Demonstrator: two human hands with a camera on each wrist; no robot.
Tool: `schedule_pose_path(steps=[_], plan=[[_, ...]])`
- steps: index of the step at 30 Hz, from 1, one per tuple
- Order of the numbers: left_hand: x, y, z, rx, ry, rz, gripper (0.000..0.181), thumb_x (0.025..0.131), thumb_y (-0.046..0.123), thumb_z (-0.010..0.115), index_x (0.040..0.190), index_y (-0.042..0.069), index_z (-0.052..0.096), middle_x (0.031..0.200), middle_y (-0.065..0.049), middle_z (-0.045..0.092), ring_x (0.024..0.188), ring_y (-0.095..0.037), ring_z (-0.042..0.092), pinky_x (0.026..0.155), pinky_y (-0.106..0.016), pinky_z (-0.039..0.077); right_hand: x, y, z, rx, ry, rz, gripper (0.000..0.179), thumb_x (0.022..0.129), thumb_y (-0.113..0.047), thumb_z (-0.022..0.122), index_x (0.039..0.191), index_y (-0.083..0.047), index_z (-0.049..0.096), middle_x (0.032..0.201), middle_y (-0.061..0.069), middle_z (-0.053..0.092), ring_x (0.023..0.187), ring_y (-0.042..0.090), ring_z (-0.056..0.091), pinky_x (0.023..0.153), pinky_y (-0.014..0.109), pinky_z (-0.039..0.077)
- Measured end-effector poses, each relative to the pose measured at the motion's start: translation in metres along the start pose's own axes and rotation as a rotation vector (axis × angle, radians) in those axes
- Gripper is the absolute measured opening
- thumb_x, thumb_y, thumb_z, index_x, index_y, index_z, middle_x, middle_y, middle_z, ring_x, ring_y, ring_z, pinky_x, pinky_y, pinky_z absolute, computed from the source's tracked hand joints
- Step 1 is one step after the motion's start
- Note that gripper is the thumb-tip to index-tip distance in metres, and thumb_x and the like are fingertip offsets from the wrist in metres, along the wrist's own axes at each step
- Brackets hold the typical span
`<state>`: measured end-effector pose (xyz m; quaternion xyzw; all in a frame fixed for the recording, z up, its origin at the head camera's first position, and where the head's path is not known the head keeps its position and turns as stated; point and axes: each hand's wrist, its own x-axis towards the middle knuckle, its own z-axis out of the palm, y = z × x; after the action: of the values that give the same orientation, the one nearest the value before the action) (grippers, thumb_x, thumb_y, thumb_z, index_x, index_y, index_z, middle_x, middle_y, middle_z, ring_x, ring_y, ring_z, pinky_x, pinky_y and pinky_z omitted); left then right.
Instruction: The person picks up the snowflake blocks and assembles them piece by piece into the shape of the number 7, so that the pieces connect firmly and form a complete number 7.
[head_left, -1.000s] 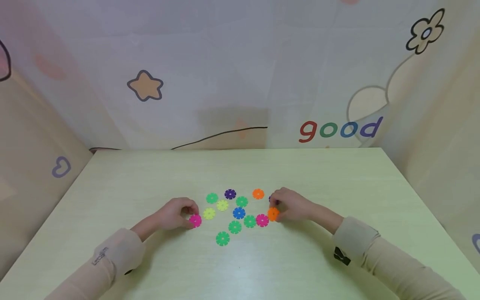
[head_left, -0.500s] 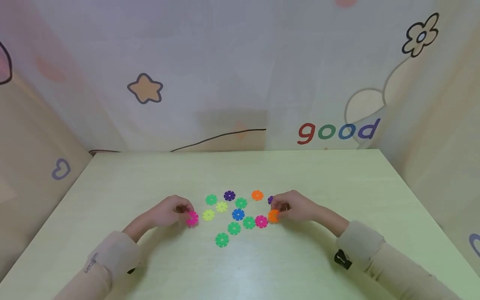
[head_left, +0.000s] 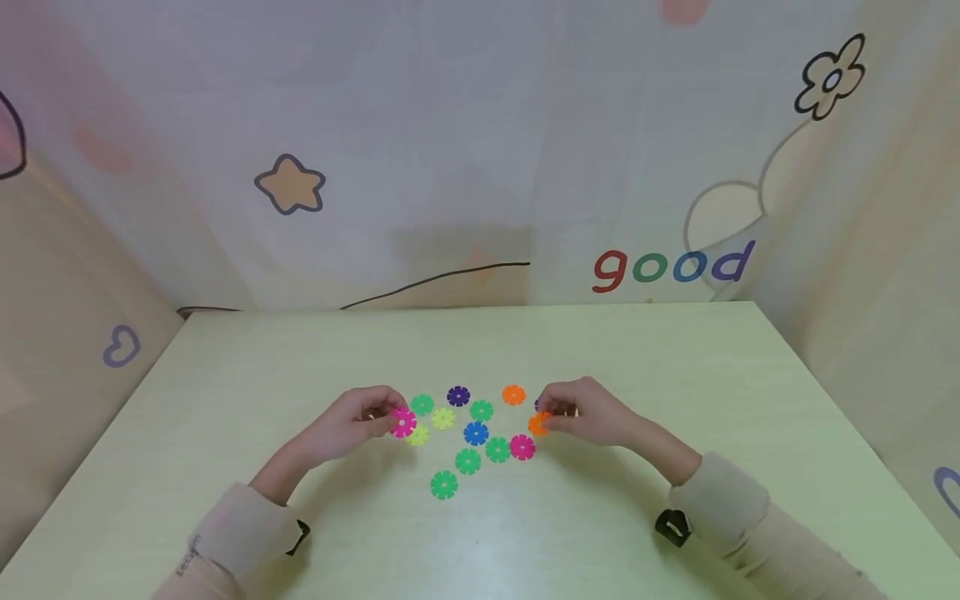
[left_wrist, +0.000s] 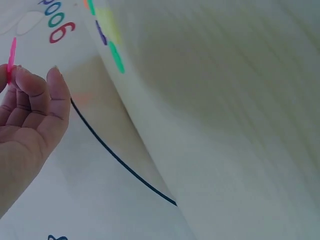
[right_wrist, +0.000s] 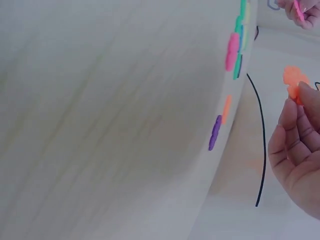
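My left hand (head_left: 363, 423) pinches a pink notched plastic disc (head_left: 402, 422) between thumb and finger. In the left wrist view that pink disc (left_wrist: 12, 59) stands edge-on, raised above the table. My right hand (head_left: 588, 410) pinches an orange notched disc (head_left: 537, 424); the right wrist view shows this orange disc (right_wrist: 295, 82) held up off the table. A yellow disc (head_left: 418, 436) lies partly hidden behind the pink one. Beside the right fingertips a purple disc (head_left: 538, 404) is mostly covered by the hand.
Between the hands lie several flat discs: a blue one (head_left: 476, 433), a second pink one (head_left: 522, 447), a second orange one (head_left: 513, 395), a dark purple one (head_left: 458, 396) and several green ones, the nearest green disc (head_left: 444, 485) lowest. A printed curtain (head_left: 450, 125) hangs behind the pale table (head_left: 480, 550).
My left hand has lifted the pink disc and carried it right, over the yellow disc. My right hand has raised the orange disc off the table, away from the pink disc beside it.
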<state>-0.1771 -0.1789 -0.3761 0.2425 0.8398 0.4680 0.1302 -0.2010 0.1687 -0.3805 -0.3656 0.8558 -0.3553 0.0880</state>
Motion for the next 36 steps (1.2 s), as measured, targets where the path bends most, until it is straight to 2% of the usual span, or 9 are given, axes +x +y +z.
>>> schedule_pose_path(steps=[5, 12, 17, 22, 27, 31, 36], plan=[[0.002, 0.006, 0.005, -0.014, 0.04, 0.022, 0.014, 0.09, 0.005, 0.054, 0.102, -0.001, 0.057, 0.087, -0.007, 0.058, 0.081, -0.025, 0.053, 0.068, -0.029, 0.049, 0.004, -0.007, 0.0, 0.018, 0.043, -0.038, 0.006, 0.083, -0.004, 0.065, 0.086, -0.006, 0.06, 0.075, -0.002, 0.062, 0.064, 0.01, 0.053, 0.059, 0.022, 0.047], [0.012, 0.006, 0.011, -0.08, 0.083, 0.016, 0.015, 0.092, 0.004, 0.051, 0.105, -0.003, 0.054, 0.088, -0.009, 0.057, 0.077, -0.036, 0.051, 0.067, -0.036, 0.05, 0.012, -0.011, 0.006, 0.028, 0.113, -0.067, 0.007, 0.082, -0.004, 0.066, 0.086, -0.005, 0.061, 0.077, -0.001, 0.064, 0.066, 0.011, 0.055, 0.061, 0.023, 0.048], [0.016, 0.011, 0.016, -0.115, 0.103, 0.019, 0.015, 0.092, 0.003, 0.048, 0.104, -0.004, 0.053, 0.084, -0.011, 0.056, 0.072, -0.026, 0.05, 0.063, -0.031, 0.048, 0.016, -0.015, 0.011, 0.065, 0.147, -0.075, 0.006, 0.082, -0.004, 0.066, 0.086, -0.004, 0.062, 0.077, 0.001, 0.064, 0.066, 0.011, 0.056, 0.062, 0.025, 0.051], [0.02, 0.017, 0.021, -0.169, 0.127, 0.006, 0.014, 0.093, 0.003, 0.047, 0.104, -0.005, 0.051, 0.07, -0.01, 0.054, 0.063, -0.019, 0.049, 0.059, -0.029, 0.048, 0.02, -0.021, 0.016, 0.083, 0.201, -0.066, 0.005, 0.082, -0.004, 0.066, 0.086, -0.004, 0.062, 0.079, 0.003, 0.065, 0.067, 0.01, 0.056, 0.062, 0.026, 0.051], [0.023, 0.023, 0.026, -0.218, 0.138, -0.007, 0.019, 0.093, 0.005, 0.046, 0.111, -0.001, 0.05, 0.064, -0.006, 0.055, 0.059, -0.02, 0.053, 0.062, -0.032, 0.051, 0.024, -0.029, 0.019, 0.093, 0.247, -0.072, 0.006, 0.082, -0.005, 0.066, 0.087, -0.005, 0.062, 0.078, 0.001, 0.065, 0.066, 0.01, 0.057, 0.062, 0.028, 0.051], [0.023, 0.028, 0.028, -0.23, 0.128, 0.017, 0.026, 0.093, 0.004, 0.045, 0.118, 0.001, 0.051, 0.065, -0.007, 0.057, 0.06, -0.021, 0.056, 0.063, -0.037, 0.052, 0.025, -0.036, 0.02, 0.098, 0.266, -0.071, 0.007, 0.082, -0.006, 0.066, 0.087, -0.004, 0.063, 0.078, 0.002, 0.065, 0.068, 0.01, 0.058, 0.064, 0.031, 0.052], [0.022, 0.033, 0.031, -0.26, 0.119, 0.036, 0.027, 0.094, 0.004, 0.046, 0.12, 0.002, 0.052, 0.068, -0.009, 0.059, 0.062, -0.021, 0.058, 0.066, -0.043, 0.052, 0.025, -0.041, 0.021, 0.103, 0.28, -0.047, 0.007, 0.082, -0.005, 0.066, 0.088, -0.004, 0.063, 0.078, 0.002, 0.065, 0.068, 0.011, 0.057, 0.064, 0.031, 0.052]])
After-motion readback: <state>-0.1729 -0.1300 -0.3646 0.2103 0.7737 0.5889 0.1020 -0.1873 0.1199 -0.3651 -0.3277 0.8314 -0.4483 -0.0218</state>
